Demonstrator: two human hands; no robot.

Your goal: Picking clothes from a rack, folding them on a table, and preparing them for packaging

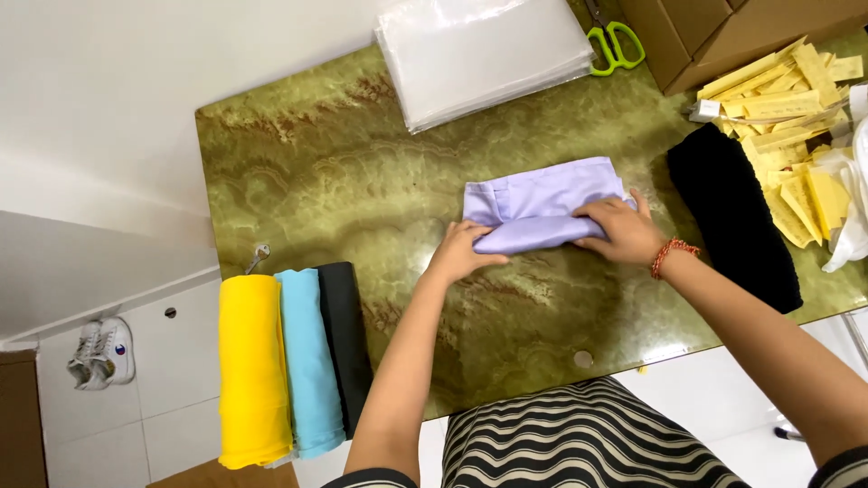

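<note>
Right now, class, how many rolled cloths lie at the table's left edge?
3, side by side: the yellow roll outermost, the light blue roll in the middle, the black roll nearest the arm. More may hide beneath.

Both forearms bare, no gloves, no rings visible. Right hand (624, 230): red-orange beaded or corded bracelet (671, 254) round the wrist. Left hand (461, 253): wrist plain, nothing worn. Short sleeves, black-and-white striped, only the hems show at the bottom edge. Same striped fabric over the lap or torso (579, 438), wavy black and cream bands
</note>
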